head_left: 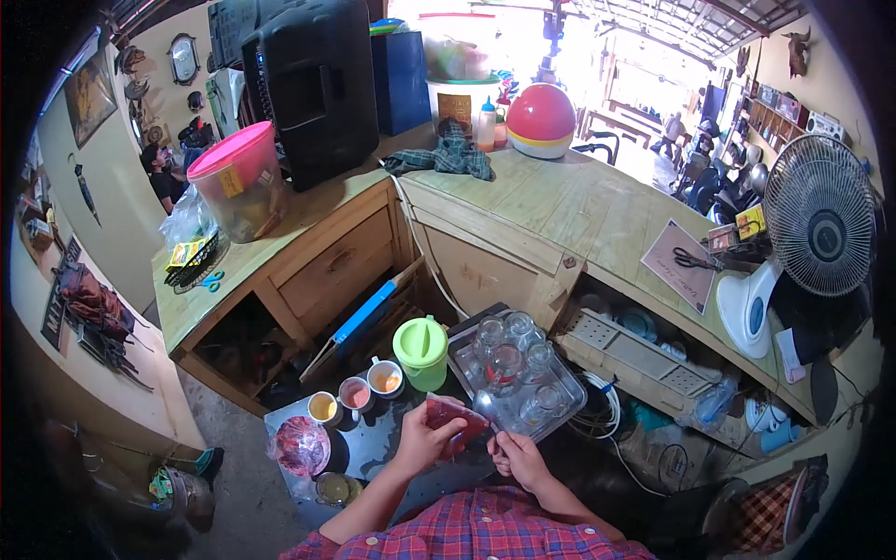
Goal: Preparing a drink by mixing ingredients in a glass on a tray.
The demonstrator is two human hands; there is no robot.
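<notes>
My left hand [427, 437] is closed on a dark red, glossy packet [464, 420], thumb on top. My right hand [519, 459] pinches the handle of a metal spoon [484, 404], whose bowl points up beside the packet's right end. Beyond my hands stands a lime-green lidded pitcher [422, 347]. To its left is a row of white cups: one with yellow contents [323, 408], one pinkish [356, 396], one orange [385, 378]. A metal tray [560, 411] at the right bears several upturned glass mugs [519, 325].
A bowl with reddish contents [301, 446] and a glass jar [333, 488] stand at the small table's left edge. Around it runs a wooden counter [551, 210] with a black speaker [308, 93], a pink-lidded tub [238, 182], blue scissors [213, 281] and a fan [823, 210]. A white cable [611, 420] hangs at the right.
</notes>
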